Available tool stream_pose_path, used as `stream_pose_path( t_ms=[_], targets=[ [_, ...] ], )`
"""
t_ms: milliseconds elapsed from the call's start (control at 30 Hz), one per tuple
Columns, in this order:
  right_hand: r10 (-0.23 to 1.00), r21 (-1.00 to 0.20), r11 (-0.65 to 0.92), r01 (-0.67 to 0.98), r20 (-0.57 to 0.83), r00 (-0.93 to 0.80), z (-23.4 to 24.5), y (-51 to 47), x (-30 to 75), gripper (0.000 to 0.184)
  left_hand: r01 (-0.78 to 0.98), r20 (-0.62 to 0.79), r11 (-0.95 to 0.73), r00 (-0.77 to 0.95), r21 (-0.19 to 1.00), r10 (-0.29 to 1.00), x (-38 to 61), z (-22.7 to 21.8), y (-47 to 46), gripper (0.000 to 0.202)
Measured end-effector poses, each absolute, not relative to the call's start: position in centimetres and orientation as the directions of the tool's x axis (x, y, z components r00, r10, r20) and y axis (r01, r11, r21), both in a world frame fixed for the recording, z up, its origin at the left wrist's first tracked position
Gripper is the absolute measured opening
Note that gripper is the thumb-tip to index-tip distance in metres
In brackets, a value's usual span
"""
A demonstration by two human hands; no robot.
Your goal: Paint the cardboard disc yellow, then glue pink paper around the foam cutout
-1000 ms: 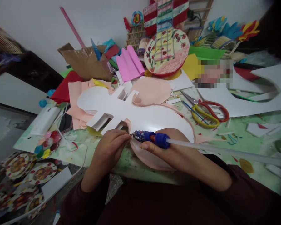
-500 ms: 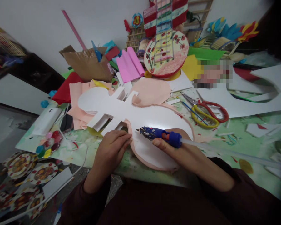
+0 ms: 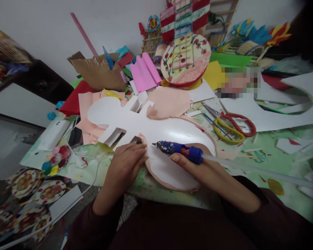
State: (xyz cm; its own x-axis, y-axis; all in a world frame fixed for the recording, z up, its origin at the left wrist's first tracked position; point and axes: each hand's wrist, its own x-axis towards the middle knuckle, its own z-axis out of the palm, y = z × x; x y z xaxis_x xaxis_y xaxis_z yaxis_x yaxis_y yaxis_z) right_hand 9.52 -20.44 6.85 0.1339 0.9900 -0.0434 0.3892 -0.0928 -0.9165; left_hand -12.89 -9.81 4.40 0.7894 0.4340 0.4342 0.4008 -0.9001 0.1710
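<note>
A white guitar-shaped cutout [image 3: 169, 130] lies flat on the table, with peach crepe paper [image 3: 156, 175] showing around its rounded edge. My left hand [image 3: 127, 159] is closed at the cutout's near side, fingertips pressing the crepe paper against the edge at the waist. My right hand [image 3: 195, 168] grips a blue hot glue gun [image 3: 169, 148], whose dark tip points left, close to my left fingertips. A long clear glue stick [image 3: 240, 165] sticks out of its back end. The glue gun's handle and most of my right fingers are hidden.
Red-and-yellow-handled scissors [image 3: 231, 126] lie right of the cutout. A painted guitar model [image 3: 185, 62] stands behind, near a brown cardboard box [image 3: 96, 74] and pink crepe paper [image 3: 146, 73]. A white cord [image 3: 96, 170] hangs over the left table edge; decorated plates [image 3: 50, 191] lie below.
My left fingers have shifted slightly and now cover more of the crepe paper at the waist. My right hand and the glue gun stay nearly still; the view has moved a little.
</note>
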Motion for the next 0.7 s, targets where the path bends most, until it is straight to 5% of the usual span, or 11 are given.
stream_pose_path(
  t_ms=[700],
  targets=[
    [0.982,-0.921,-0.141,0.363,-0.085,0.168,6.8,-20.2,9.5,0.050,0.523,0.483,-0.852,0.738,0.032,0.471,-14.1,2.7,-12.8,0.044]
  ],
)
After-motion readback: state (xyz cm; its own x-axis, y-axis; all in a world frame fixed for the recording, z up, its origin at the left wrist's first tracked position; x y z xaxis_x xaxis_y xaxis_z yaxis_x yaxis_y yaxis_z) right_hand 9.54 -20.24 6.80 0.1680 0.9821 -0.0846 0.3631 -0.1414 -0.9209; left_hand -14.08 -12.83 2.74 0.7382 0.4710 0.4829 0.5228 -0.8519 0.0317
